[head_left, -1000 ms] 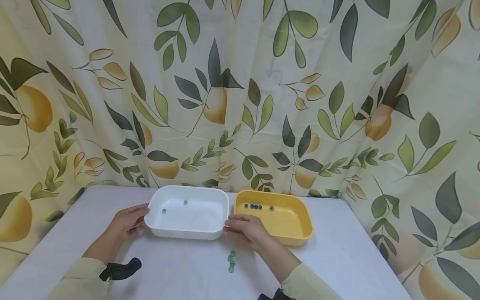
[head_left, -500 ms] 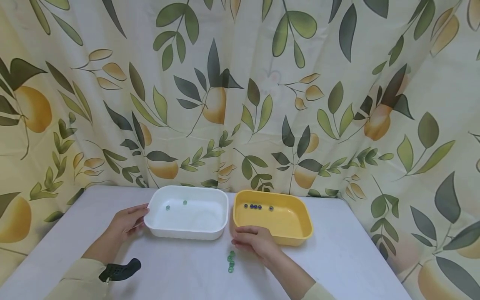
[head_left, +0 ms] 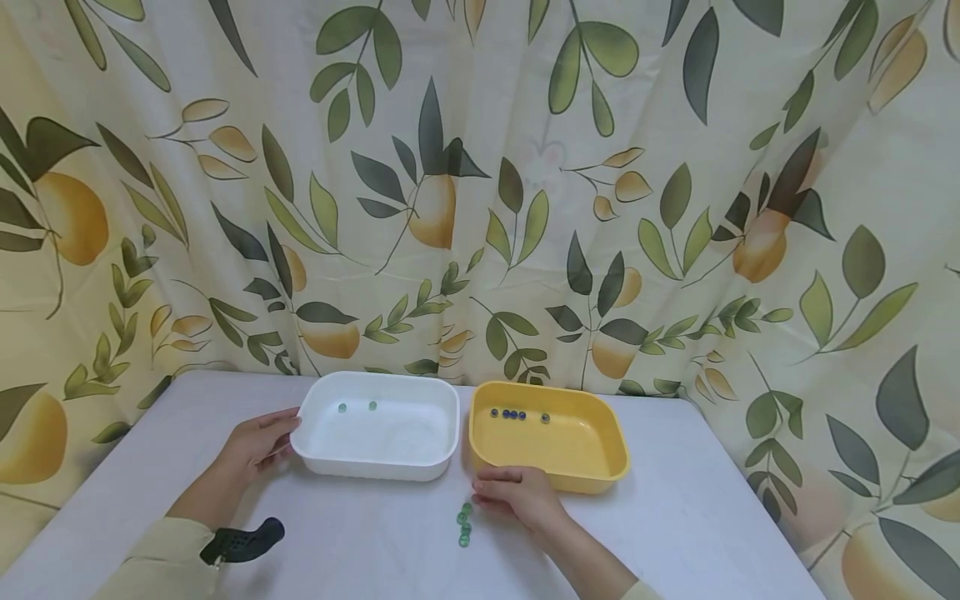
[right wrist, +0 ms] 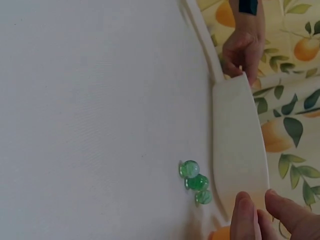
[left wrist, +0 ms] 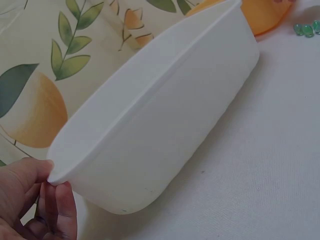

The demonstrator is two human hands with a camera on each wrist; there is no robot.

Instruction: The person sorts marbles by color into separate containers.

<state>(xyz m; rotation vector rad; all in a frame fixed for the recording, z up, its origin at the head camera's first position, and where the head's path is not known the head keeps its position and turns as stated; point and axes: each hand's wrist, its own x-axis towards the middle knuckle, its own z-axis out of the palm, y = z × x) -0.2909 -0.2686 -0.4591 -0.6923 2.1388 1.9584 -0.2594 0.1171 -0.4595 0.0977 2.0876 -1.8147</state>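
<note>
My left hand [head_left: 258, 437] holds the left end of a white rectangular tub [head_left: 371, 468], pinching its rim between thumb and fingers, as the left wrist view shows. Inside that tub are two green glass marbles [head_left: 342, 408]. My right hand [head_left: 517, 492] hovers before the front left corner of a yellow tub [head_left: 588, 482], fingers loosely bent with nothing seen between them. Close to its fingertips, several green glass marbles [head_left: 464, 541] lie in a short row on the table. In the right wrist view, green marbles [right wrist: 198, 182] rest beside the white tub's base.
Several dark blue marbles [head_left: 513, 415] sit in the yellow tub near its back left. Both tubs stand side by side with a narrow gap, on a white-covered table [head_left: 360, 542]. Behind the table hangs a fruit-and-leaf patterned curtain [head_left: 480, 275].
My right hand has let go of the white tub's right end and moved right and nearer, beside the green marbles. One marble inside the white tub has rolled backward and right. The left hand stays put.
</note>
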